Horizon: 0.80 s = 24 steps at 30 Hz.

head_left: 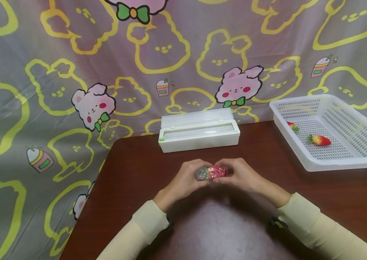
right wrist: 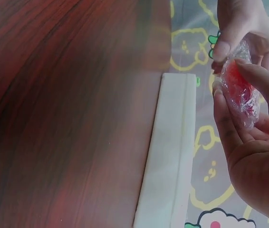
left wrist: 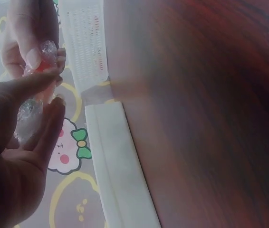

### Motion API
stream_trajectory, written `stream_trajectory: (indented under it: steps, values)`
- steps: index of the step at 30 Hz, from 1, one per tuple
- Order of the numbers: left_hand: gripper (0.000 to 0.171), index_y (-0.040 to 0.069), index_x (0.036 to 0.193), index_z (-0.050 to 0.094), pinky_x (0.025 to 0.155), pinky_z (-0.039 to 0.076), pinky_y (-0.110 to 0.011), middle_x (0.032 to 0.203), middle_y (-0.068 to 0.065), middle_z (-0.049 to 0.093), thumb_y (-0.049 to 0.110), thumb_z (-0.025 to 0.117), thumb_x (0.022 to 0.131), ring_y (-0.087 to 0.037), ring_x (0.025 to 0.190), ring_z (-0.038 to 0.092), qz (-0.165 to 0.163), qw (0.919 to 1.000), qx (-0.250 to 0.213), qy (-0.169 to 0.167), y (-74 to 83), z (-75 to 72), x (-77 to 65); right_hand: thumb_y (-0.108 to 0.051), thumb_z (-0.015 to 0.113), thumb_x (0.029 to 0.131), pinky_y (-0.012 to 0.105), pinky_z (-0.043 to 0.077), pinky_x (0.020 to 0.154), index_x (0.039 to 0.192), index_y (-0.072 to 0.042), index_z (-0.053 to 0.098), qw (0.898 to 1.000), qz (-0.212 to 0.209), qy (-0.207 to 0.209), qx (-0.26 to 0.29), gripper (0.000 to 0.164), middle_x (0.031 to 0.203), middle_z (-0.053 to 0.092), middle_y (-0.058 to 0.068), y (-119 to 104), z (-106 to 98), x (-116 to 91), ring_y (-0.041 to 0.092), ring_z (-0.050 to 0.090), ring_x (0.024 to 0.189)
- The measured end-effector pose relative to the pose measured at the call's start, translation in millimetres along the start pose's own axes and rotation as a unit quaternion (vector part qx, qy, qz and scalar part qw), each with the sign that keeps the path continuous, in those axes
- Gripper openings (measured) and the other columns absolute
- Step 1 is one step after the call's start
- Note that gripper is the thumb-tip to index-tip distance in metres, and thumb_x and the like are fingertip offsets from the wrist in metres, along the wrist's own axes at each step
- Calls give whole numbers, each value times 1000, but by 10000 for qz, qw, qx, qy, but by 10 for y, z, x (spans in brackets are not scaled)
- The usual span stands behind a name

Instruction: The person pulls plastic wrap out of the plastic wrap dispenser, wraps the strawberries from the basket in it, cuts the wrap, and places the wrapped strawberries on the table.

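Note:
Between both hands is a red strawberry (head_left: pixel 217 172) wrapped in clear, crinkled plastic film (right wrist: pixel 248 114). My left hand (head_left: pixel 187 177) pinches its greenish end, thumb on the near side and fingers behind. At the red end my right hand (head_left: pixel 243 174) grips it the same way. In the right wrist view the right thumb (right wrist: pixel 260 78) presses on the film over the red flesh. The wrapped strawberry is held up above the brown table (head_left: pixel 131 202), and the fingers hide parts of it.
Behind the hands stands a long white box (head_left: pixel 199 143) with its clear lid (head_left: pixel 196 117) raised. A white perforated basket (head_left: pixel 349 164) at the right holds a strawberry (head_left: pixel 320 140) and another partly hidden strawberry (head_left: pixel 293 127). A patterned curtain (head_left: pixel 183 43) hangs behind the table.

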<state>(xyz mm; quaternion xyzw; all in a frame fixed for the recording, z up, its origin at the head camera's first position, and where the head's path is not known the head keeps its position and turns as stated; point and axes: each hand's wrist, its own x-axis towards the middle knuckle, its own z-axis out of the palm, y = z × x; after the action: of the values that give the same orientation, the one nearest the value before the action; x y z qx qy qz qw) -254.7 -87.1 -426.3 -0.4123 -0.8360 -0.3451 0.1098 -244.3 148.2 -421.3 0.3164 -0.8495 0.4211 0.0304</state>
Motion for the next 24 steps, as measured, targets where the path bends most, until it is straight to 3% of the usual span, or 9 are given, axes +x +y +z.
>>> stream_trajectory:
  steps: [3, 9, 16, 24]
  values:
    - [49, 6, 121, 71, 92, 54, -27, 113, -3, 71, 13, 92, 77, -12, 104, 66, -40, 9999, -159, -33, -3, -5, -9, -25, 90, 80, 27, 58, 69, 111, -12, 73, 10000, -3, 34, -54, 38, 94, 73, -6, 20, -13, -5, 10, 66, 79]
    - [39, 6, 117, 74, 89, 55, -25, 108, -2, 73, 14, 88, 82, -11, 101, 67, 74, 9995, -319, 49, 5, -2, -31, -26, 89, 81, 26, 58, 71, 111, -13, 73, 9999, 57, -82, 6, 36, 94, 72, -8, 19, -17, -31, 9, 66, 80]
    - [35, 3, 111, 77, 83, 56, -24, 100, -3, 74, 10, 90, 79, -11, 93, 68, 116, 9988, -437, 191, 22, -14, -41, -27, 89, 82, 26, 58, 70, 110, -11, 75, 9998, -153, -102, 9, 35, 95, 73, -6, -10, -24, -36, 9, 65, 80]
    - [34, 4, 111, 77, 83, 56, -23, 100, -3, 74, 14, 89, 81, -10, 92, 67, 83, 9992, -388, 61, 10, -11, -48, -24, 89, 82, 27, 58, 71, 112, -11, 73, 9991, -143, -385, -109, 36, 97, 72, -6, -24, -32, -17, 10, 64, 82]
